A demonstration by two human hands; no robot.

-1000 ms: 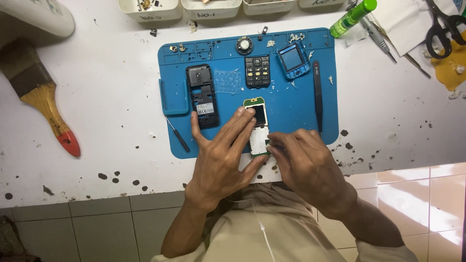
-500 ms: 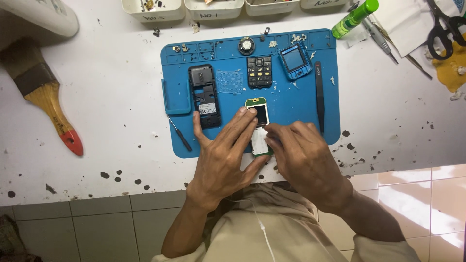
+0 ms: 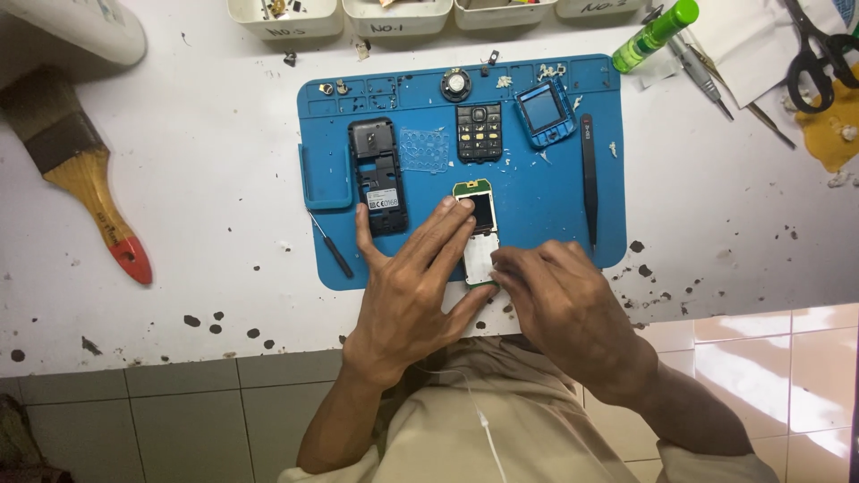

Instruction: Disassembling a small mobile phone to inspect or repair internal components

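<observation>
Circuit board lay lengthwise between both hands

Circuit board (image 3: pixel 480 234) sat on the blue mat (image 3: pixel 537 215), right of the black phone frame (image 3: pixel 379 175), its long axis running away from the person. The left hand (image 3: pixel 413 286) pressed spread fingers on its left edge; the right hand (image 3: pixel 564 304), fingers together, pinched its near end, equally close.

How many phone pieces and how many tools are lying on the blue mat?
Phone pieces: 5 (black phone back housing, black keypad panel, blue front frame with screen window, clear rubber key sheet, green circuit board under both hands)
Tools: 1 (black tweezers)
Total: 6
The tiny screws and bits along the top are too small to count.
</observation>
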